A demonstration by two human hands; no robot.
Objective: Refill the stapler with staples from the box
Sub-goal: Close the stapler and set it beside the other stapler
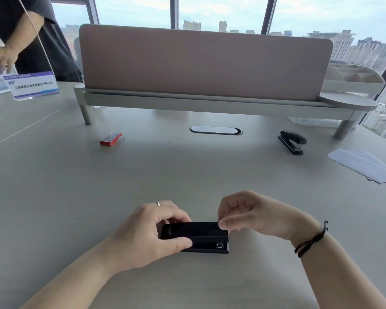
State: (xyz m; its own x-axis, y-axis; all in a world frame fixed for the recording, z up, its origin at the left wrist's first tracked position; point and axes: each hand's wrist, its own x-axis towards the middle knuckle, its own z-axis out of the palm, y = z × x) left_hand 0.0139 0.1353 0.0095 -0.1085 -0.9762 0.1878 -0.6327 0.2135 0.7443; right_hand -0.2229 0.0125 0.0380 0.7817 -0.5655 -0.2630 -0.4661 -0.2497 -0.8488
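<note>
A black stapler (pixel 201 236) lies closed on the desk near me, its length running left to right. My left hand (pixel 147 233) grips its left end, thumb on the near side and fingers over the top. My right hand (pixel 252 212) pinches the top cover at the right end with thumb and fingers. A red staple box (pixel 110 139) sits far off at the back left, slid partly open with its pale inner tray showing on the right side.
A second black stapler (pixel 292 142) rests at the back right. White paper sheets (pixel 366 166) lie at the right edge. A pink divider screen on a grey shelf (pixel 205 63) spans the back. Another person stands at the far left behind a sign holder (pixel 31 84).
</note>
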